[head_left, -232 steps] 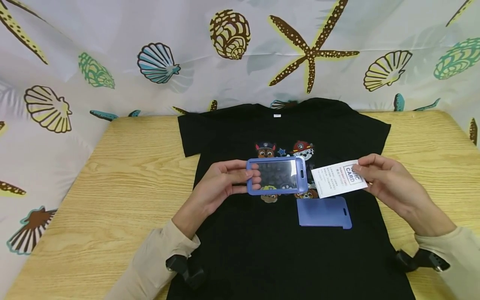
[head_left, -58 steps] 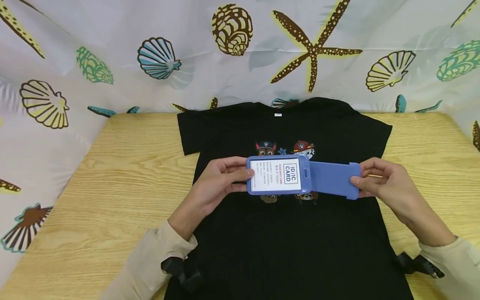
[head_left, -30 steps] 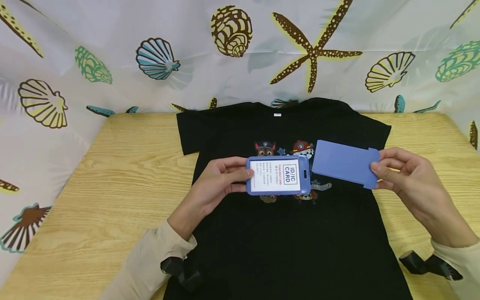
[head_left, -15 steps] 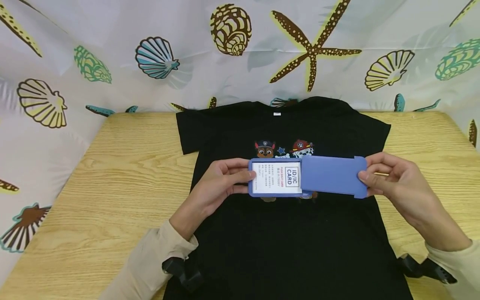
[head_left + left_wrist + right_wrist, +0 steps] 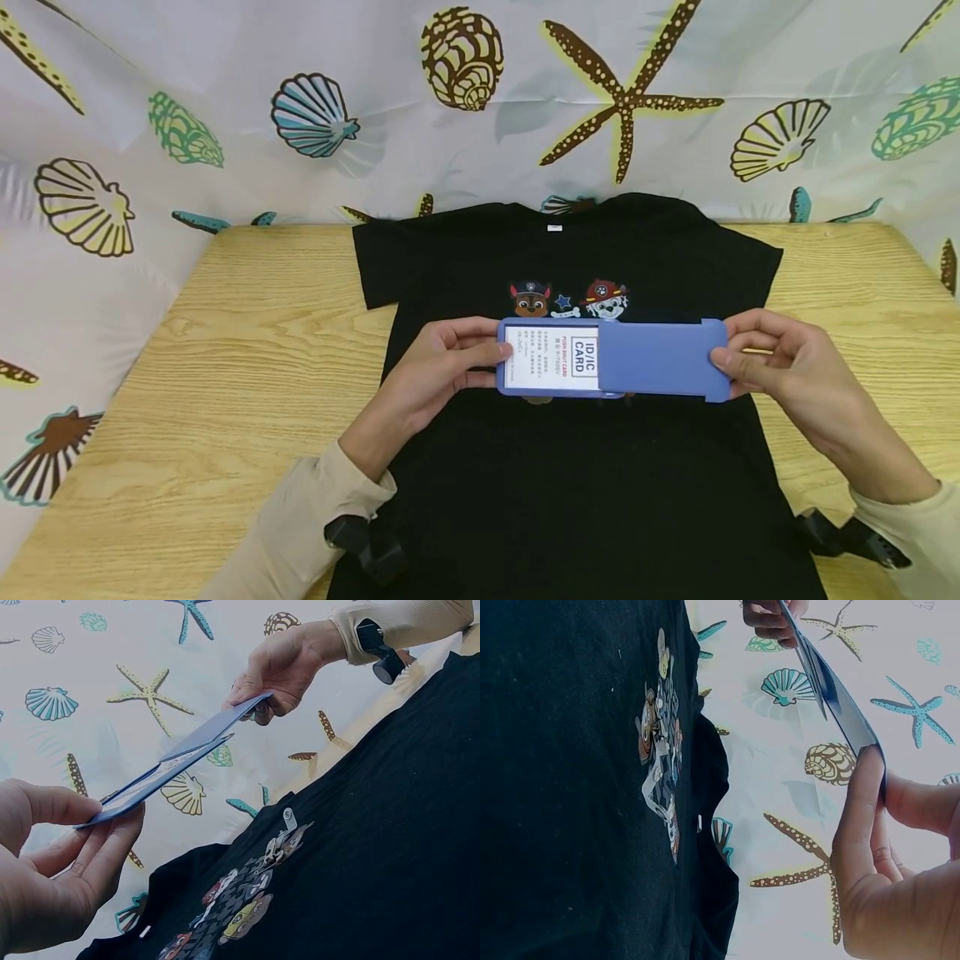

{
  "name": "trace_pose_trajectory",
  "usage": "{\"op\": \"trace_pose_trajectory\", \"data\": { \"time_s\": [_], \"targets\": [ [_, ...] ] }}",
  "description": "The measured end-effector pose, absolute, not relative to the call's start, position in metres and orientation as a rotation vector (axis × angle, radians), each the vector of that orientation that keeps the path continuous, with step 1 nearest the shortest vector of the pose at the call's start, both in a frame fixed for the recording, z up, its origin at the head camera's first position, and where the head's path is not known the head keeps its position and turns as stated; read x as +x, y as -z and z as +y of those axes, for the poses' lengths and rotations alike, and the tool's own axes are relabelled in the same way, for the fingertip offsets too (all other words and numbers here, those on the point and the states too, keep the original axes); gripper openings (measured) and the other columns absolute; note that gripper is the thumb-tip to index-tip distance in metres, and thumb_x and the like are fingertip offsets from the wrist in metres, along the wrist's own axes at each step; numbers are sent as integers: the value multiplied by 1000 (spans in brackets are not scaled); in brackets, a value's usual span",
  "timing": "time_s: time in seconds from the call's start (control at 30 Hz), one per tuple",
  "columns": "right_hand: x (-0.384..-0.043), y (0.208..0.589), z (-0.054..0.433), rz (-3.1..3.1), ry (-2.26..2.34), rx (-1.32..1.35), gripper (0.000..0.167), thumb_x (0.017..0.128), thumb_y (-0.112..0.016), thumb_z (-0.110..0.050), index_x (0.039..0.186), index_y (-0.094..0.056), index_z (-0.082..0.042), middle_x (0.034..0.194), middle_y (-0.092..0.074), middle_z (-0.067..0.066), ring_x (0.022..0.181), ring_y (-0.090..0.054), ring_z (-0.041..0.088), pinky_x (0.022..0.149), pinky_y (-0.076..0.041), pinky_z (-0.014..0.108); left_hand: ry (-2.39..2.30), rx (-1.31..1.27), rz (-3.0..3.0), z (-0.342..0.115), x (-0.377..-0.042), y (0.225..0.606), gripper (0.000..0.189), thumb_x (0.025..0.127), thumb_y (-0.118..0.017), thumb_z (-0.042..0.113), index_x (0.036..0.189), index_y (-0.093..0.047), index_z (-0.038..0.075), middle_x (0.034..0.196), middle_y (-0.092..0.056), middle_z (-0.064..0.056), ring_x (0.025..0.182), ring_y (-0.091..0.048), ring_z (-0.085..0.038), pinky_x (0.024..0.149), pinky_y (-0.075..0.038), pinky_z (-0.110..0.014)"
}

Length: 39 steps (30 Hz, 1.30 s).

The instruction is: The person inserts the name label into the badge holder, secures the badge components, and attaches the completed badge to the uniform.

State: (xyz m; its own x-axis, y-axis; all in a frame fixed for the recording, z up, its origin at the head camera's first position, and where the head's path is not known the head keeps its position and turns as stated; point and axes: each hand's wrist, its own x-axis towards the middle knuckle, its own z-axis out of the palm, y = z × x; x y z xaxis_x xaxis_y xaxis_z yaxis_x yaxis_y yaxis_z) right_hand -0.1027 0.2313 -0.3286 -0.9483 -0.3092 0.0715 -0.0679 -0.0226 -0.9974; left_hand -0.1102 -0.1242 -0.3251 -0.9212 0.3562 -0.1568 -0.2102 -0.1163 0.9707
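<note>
My left hand [image 5: 442,367] pinches the closed end of a blue badge holder [image 5: 551,393] between thumb and fingers. Inside its frame lies a white card [image 5: 551,358] printed "ID/IC CARD". My right hand [image 5: 787,367] pinches the wide end of the holder's flat blue cover [image 5: 660,358]. The cover's other end lies over the right part of the holder, hiding its slotted end. In the left wrist view the cover [image 5: 214,727] and the holder [image 5: 150,787] meet at a shallow angle, raised above the shirt. The right wrist view shows the cover [image 5: 847,712] nearly edge-on.
A black T-shirt [image 5: 562,500] with printed cartoon dogs lies spread beneath both hands on a wooden table [image 5: 247,350]. A white curtain [image 5: 405,67] patterned with shells and starfish hangs behind. Black wrist cameras [image 5: 367,546] sit on both sleeves.
Earlier the right hand held the card outside the holder; now the card is inside. The cover, picked up from the shirt, moved away right, then came back over the holder's right end.
</note>
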Motion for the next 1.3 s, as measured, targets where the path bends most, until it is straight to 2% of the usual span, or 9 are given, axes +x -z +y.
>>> {"op": "trace_pose_trajectory", "data": {
  "time_s": [0.7, 1.3],
  "targets": [
    [-102, 329, 228, 2147, 2038, -334, 18, 89, -64, 6, 102, -60, -6, 85, -65, 3, 68, -65, 14, 61, -56, 24, -2085, 201, 1775, -125, -109, 323, 37, 92, -57, -2, 127, -52, -14, 110, -66, -15, 86, -66, -18, 75, -58, -30],
    [-101, 330, 227, 2171, 1975, -324, 18, 90, -63, 4, 103, -60, -8, 86, -64, 3, 70, -65, 14, 62, -57, 25, -2071, 208, 1775, -123, -109, 325, 36, 92, -57, -1, 127, -52, -13, 111, -66, -17, 88, -66, -18, 75, -57, -29]
  ]
}}
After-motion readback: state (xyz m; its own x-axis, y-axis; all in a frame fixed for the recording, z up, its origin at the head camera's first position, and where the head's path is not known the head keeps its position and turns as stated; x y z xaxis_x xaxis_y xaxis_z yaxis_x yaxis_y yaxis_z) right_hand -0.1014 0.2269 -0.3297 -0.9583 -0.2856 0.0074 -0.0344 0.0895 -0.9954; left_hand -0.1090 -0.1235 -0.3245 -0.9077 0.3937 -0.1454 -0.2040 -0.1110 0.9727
